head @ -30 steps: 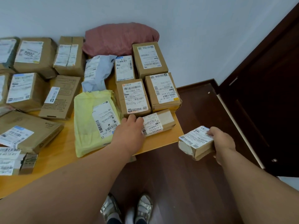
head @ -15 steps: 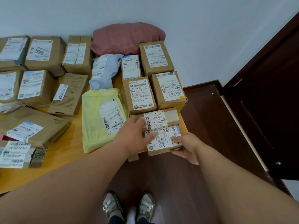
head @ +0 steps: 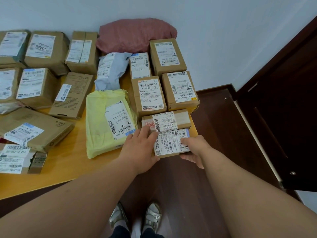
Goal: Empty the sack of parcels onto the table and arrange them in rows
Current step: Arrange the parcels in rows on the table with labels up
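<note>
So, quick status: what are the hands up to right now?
Both hands on small parcel at table corner: left hand at its left side, right hand gripping its right end. Sits against flat box. Nothing in the way.

A small brown parcel (head: pixel 171 143) with a white label on top is lying flat at the front right corner of the table (head: pixel 56 176), touching a second small box (head: pixel 167 121) behind it. Two rows of labelled cardboard boxes (head: pixel 149 95) are standing further back. A yellow bag parcel (head: pixel 106 121) is lying flat to the left, with a grey bag parcel (head: pixel 111 71) behind it. More brown boxes (head: pixel 46 48) are filling the left side.
</note>
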Tool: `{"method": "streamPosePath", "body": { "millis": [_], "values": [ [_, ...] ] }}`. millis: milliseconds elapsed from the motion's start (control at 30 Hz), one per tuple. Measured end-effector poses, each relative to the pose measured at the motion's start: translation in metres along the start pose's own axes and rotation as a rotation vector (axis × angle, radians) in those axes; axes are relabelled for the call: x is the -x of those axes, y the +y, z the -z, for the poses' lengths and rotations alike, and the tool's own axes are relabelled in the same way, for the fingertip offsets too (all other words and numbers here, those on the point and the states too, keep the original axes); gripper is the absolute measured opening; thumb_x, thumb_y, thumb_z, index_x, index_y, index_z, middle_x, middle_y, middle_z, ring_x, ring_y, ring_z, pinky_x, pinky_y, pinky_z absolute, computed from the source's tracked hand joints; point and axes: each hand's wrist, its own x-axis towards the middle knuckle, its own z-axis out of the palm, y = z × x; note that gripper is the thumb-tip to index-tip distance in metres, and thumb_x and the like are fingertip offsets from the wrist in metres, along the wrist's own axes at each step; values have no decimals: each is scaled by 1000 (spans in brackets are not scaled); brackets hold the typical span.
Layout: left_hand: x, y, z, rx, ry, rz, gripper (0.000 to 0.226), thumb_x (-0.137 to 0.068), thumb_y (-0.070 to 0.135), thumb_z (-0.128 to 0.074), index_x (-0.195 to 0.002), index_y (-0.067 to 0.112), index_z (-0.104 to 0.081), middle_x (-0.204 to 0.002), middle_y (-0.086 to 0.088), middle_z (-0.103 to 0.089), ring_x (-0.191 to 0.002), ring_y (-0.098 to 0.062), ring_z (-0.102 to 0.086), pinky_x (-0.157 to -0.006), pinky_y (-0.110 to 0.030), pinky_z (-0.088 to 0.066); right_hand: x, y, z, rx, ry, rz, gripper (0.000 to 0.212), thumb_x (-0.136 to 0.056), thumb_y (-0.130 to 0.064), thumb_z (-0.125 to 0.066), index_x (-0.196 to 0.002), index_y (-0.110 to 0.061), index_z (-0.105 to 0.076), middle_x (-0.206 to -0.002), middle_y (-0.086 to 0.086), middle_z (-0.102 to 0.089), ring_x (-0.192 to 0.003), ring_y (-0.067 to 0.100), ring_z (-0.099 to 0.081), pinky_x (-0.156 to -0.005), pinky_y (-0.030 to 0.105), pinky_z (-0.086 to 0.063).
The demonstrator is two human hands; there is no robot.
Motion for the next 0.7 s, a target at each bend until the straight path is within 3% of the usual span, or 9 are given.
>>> {"method": "streamPosePath", "body": {
  "millis": [100, 233, 367, 500, 600, 700],
  "values": [
    [0, 3, 0, 14, -4, -8, 80, -83, 62, -60, -147, 27, -27, -143, 0, -27, -130, -23, -35, -110, -40, -31, -3, 2, -1, -24, 57, 8, 39, -91, -14, -68, -122, -12, -45, -109, 11, -69, -93, 23, -70, -66, 38, -61],
    [3, 1, -1, 30, -32, -7, 88, -77, 67, -63, -147, 28, -27, -144, 1, -28, -134, -22, -34, -113, -40, -29, -2, 6, 10, 11, 10, -7, 49, -86, -16, -76, -122, -13, -43, -109, 10, -70, -94, 21, -71, -72, 40, -62],
    [8, -4, -2, 46, -45, 14, 87, -77, 67, -64, -146, 29, -27, -146, 1, -29, -134, -23, -35, -113, -41, -29, -2, 5, 20, 66, -30, -26, 55, -83, -18, -79, -127, -11, -47, -104, 9, -74, -90, 20, -73, -64, 34, -61],
    [12, -6, 1, 80, -34, 31, 79, -79, 66, -63, -141, 30, -32, -142, 3, -32, -130, -21, -41, -110, -38, -31, 3, -3, 21, 116, -43, -35, 51, -86, -25, -76, -127, -14, -46, -103, 9, -73, -91, 24, -72, -70, 39, -61],
    [16, -11, 3, 131, -14, 53, 70, -81, 65, -61, -137, 29, -39, -137, 5, -38, -126, -19, -45, -107, -36, -33, 9, -8, 23, 182, -66, -69, 52, -88, -41, -70, -130, -20, -48, -117, 9, -63, -99, 32, -65, -70, 43, -60],
    [26, -21, 7, 150, 12, 85, 62, -85, 62, -58, -135, 28, -44, -133, 5, -43, -121, -20, -47, -104, -34, -34, 15, -8, 30, 234, -56, -93, 39, -86, -44, -63, -118, -22, -57, -119, 7, -56, -99, 32, -63, -74, 46, -59]
  ]
}}
